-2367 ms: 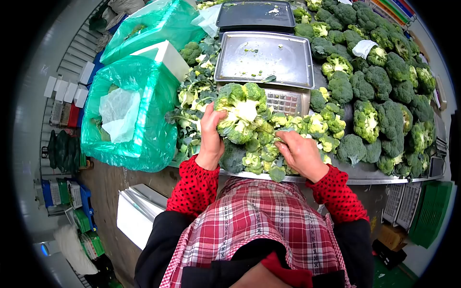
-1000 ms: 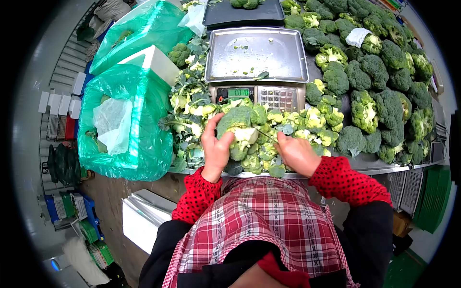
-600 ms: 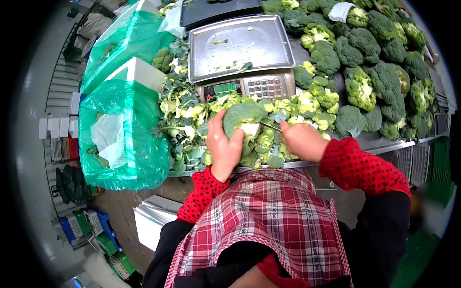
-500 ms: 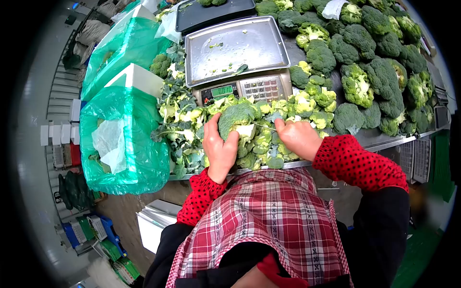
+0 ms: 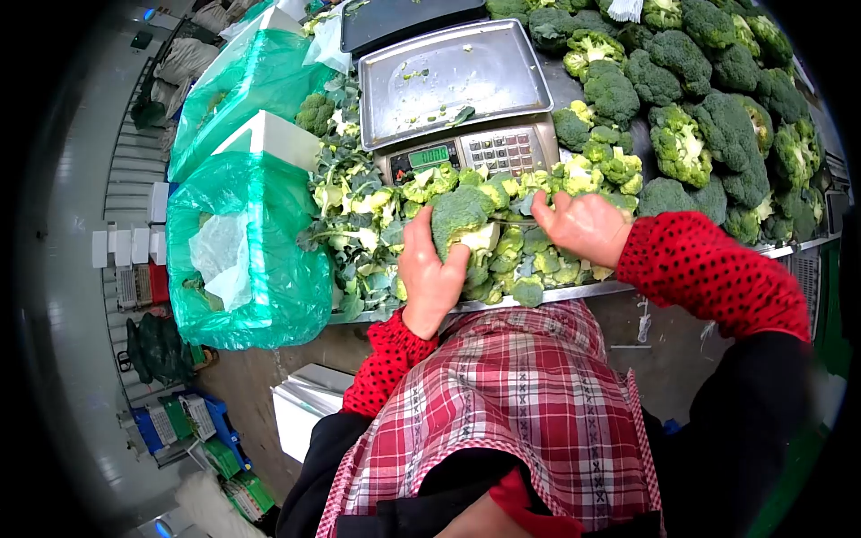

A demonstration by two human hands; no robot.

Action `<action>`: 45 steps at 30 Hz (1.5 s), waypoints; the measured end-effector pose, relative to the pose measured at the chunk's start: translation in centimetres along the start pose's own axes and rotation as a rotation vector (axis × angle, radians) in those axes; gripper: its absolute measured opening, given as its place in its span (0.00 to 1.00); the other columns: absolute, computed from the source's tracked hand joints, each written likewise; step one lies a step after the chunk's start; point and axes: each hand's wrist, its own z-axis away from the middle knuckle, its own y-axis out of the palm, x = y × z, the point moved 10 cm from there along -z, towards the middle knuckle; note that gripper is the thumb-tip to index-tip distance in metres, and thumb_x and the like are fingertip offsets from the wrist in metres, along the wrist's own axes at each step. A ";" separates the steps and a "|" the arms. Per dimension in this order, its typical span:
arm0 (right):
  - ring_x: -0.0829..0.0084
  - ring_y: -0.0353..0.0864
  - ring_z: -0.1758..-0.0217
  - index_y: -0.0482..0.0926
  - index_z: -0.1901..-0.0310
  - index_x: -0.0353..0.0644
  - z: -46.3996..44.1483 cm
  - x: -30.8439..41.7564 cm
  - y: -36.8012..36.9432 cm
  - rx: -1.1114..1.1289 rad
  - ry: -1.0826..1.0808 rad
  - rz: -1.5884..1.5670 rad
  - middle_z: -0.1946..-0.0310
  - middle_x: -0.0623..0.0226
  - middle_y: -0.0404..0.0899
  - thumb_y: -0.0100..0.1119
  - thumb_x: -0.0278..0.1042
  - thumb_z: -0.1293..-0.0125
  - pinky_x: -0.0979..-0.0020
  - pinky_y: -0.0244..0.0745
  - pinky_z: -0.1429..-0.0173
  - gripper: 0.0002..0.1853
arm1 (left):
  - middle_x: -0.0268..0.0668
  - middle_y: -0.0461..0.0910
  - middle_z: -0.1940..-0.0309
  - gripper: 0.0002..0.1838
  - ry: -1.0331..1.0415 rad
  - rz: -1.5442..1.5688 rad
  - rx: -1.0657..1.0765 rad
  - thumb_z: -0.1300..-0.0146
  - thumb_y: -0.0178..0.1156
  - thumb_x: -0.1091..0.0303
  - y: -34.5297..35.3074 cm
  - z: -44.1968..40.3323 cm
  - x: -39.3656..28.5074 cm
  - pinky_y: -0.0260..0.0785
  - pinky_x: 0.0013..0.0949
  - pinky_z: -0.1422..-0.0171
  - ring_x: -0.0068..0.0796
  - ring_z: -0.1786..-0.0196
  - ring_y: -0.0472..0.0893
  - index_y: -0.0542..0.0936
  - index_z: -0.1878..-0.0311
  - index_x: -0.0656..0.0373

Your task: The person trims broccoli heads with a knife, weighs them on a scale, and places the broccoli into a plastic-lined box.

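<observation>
My left hand point(image 5: 432, 270) grips a broccoli head point(image 5: 460, 216) from its left side, the pale cut stem turned to the right. Closed round the handle of a thin knife, my right hand point(image 5: 584, 226) is just right of that head. The thin blade point(image 5: 513, 221) points left towards the stem; whether it touches is hard to tell. Small broccoli florets point(image 5: 508, 255) lie in a heap under and around both hands. Behind them stands a scale point(image 5: 505, 154) with a metal tray point(image 5: 456, 82) holding a few green scraps.
Many whole broccoli heads point(image 5: 726, 128) are piled at the right. Left of the scale lie leafy trimmings point(image 5: 348, 202), beside a box lined with a green bag point(image 5: 291, 278). A second green-lined box point(image 5: 256, 81) stands behind. White panels point(image 5: 300, 405) sit on the floor below the table edge.
The knife in my right hand has moved right and slightly up. My left hand has kept hold of the broccoli head, which was turned stem-up towards me earlier. The view has shifted.
</observation>
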 end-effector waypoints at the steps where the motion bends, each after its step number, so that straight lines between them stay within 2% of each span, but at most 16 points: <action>1: 0.65 0.81 0.82 0.68 0.42 0.26 0.0 -0.2 -0.3 0.052 -0.031 0.031 0.76 0.57 0.76 0.55 0.26 0.42 0.65 0.75 0.82 0.25 | 0.55 0.75 0.50 0.32 0.017 -0.061 0.004 0.47 0.63 0.65 -0.2 0.1 -0.8 0.72 0.45 0.44 0.56 0.50 0.78 0.71 0.39 0.68; 6: 0.63 0.80 0.81 0.72 0.47 0.27 -0.4 -1.7 -1.0 0.140 -0.035 -0.055 0.75 0.54 0.78 0.55 0.26 0.40 0.62 0.78 0.76 0.19 | 0.54 0.77 0.49 0.31 0.061 0.103 0.048 0.48 0.61 0.68 0.3 -0.8 -0.7 0.71 0.43 0.42 0.50 0.49 0.79 0.72 0.39 0.68; 10: 0.65 0.81 0.68 0.78 0.56 0.33 2.4 0.5 4.9 0.456 0.454 -1.251 0.70 0.58 0.81 0.54 0.39 0.30 0.63 0.76 0.59 0.15 | 0.48 0.78 0.48 0.30 -0.236 0.445 0.073 0.49 0.56 0.72 0.5 -0.7 3.9 0.68 0.36 0.38 0.36 0.46 0.77 0.72 0.39 0.69; 14: 0.71 0.79 0.70 0.79 0.50 0.35 2.8 0.9 4.7 -0.201 0.685 -1.415 0.72 0.63 0.80 0.62 0.44 0.33 0.67 0.76 0.60 0.20 | 0.46 0.78 0.47 0.30 -0.253 0.507 0.061 0.50 0.56 0.73 0.3 -0.4 5.1 0.67 0.34 0.37 0.36 0.46 0.77 0.71 0.39 0.69; 15: 0.67 0.81 0.63 0.79 0.47 0.37 2.0 0.2 3.3 -0.140 0.751 -1.334 0.66 0.58 0.82 0.67 0.46 0.37 0.66 0.77 0.55 0.24 | 0.46 0.77 0.47 0.31 -0.224 0.497 0.078 0.50 0.56 0.72 0.4 -0.3 4.5 0.67 0.34 0.37 0.35 0.45 0.76 0.71 0.39 0.69; 16: 0.63 0.82 0.55 0.79 0.44 0.38 1.1 -0.9 -0.2 -0.421 0.613 -1.023 0.59 0.53 0.81 0.71 0.47 0.41 0.64 0.76 0.48 0.27 | 0.46 0.77 0.47 0.31 -0.194 0.486 0.101 0.50 0.55 0.72 0.5 -0.3 3.9 0.66 0.34 0.36 0.35 0.45 0.76 0.71 0.38 0.69; 19: 0.72 0.79 0.58 0.77 0.39 0.42 -1.9 -1.6 0.2 -0.529 0.322 -1.134 0.55 0.64 0.81 0.73 0.41 0.43 0.70 0.74 0.54 0.30 | 0.44 0.77 0.47 0.32 -0.150 0.554 0.153 0.52 0.54 0.73 0.7 -0.2 2.7 0.66 0.33 0.36 0.34 0.44 0.75 0.72 0.39 0.68; 20: 0.78 0.79 0.60 0.78 0.41 0.40 -1.8 -2.1 0.9 -0.299 0.485 -1.448 0.56 0.68 0.82 0.74 0.37 0.43 0.75 0.74 0.56 0.28 | 0.44 0.78 0.47 0.32 -0.148 0.598 0.171 0.53 0.54 0.73 0.8 -0.3 2.6 0.65 0.33 0.35 0.33 0.43 0.75 0.72 0.39 0.68; 23: 0.83 0.76 0.72 0.77 0.42 0.37 -1.6 -2.5 2.5 -0.390 0.478 -1.657 0.63 0.69 0.82 0.72 0.33 0.41 0.79 0.71 0.68 0.25 | 0.42 0.77 0.46 0.33 -0.127 0.637 0.149 0.54 0.54 0.73 1.1 -0.4 2.2 0.65 0.33 0.34 0.33 0.43 0.75 0.73 0.39 0.68; 25: 0.82 0.74 0.80 0.78 0.47 0.32 -0.1 -2.2 4.6 -0.299 0.732 -1.962 0.73 0.71 0.79 0.72 0.33 0.40 0.78 0.69 0.75 0.22 | 0.42 0.77 0.45 0.33 -0.115 0.666 0.144 0.55 0.54 0.73 1.5 -0.4 1.7 0.63 0.33 0.33 0.33 0.42 0.75 0.74 0.39 0.68; 28: 0.85 0.66 0.87 0.78 0.48 0.30 1.2 -2.6 5.4 -0.487 0.860 -1.982 0.77 0.72 0.77 0.71 0.33 0.39 0.78 0.59 0.83 0.21 | 0.42 0.76 0.44 0.33 -0.077 0.633 0.178 0.55 0.54 0.72 2.3 -0.4 1.3 0.62 0.33 0.32 0.34 0.41 0.75 0.73 0.39 0.68; 37: 0.85 0.68 0.85 0.76 0.47 0.24 4.1 -4.9 5.2 -0.915 1.001 -1.899 0.80 0.73 0.75 0.71 0.32 0.38 0.79 0.62 0.82 0.23 | 0.44 0.78 0.47 0.32 -0.288 0.962 0.121 0.52 0.53 0.73 5.9 -0.4 1.9 0.65 0.32 0.36 0.33 0.44 0.76 0.73 0.39 0.70; 41: 0.86 0.68 0.85 0.75 0.47 0.23 5.5 -4.6 3.1 -0.973 1.045 -1.672 0.80 0.73 0.75 0.70 0.32 0.38 0.79 0.63 0.81 0.23 | 0.44 0.79 0.50 0.29 -0.334 0.957 0.024 0.50 0.51 0.71 6.1 -0.7 1.4 0.66 0.29 0.39 0.32 0.49 0.77 0.74 0.42 0.73; 42: 0.83 0.73 0.80 0.76 0.47 0.24 6.0 -4.1 1.9 -0.849 1.062 -1.527 0.73 0.67 0.80 0.70 0.31 0.39 0.81 0.65 0.79 0.24 | 0.44 0.79 0.50 0.29 -0.331 0.960 0.020 0.50 0.51 0.71 5.9 -1.0 1.2 0.66 0.29 0.39 0.32 0.49 0.77 0.74 0.42 0.73; 43: 0.80 0.77 0.74 0.75 0.46 0.25 5.7 -4.4 -1.6 -1.015 0.781 -1.245 0.66 0.61 0.81 0.71 0.31 0.41 0.80 0.69 0.77 0.25 | 0.43 0.80 0.52 0.28 -0.399 1.011 0.011 0.49 0.50 0.71 6.2 -1.0 1.6 0.67 0.30 0.41 0.32 0.51 0.77 0.74 0.43 0.73; 45: 0.68 0.81 0.64 0.75 0.48 0.28 5.6 -2.8 -3.6 -1.054 0.620 -1.021 0.58 0.53 0.79 0.71 0.29 0.45 0.73 0.76 0.68 0.25 | 0.41 0.81 0.56 0.25 -0.467 1.071 -0.016 0.47 0.48 0.69 6.3 -1.3 1.3 0.69 0.30 0.45 0.30 0.55 0.78 0.76 0.46 0.73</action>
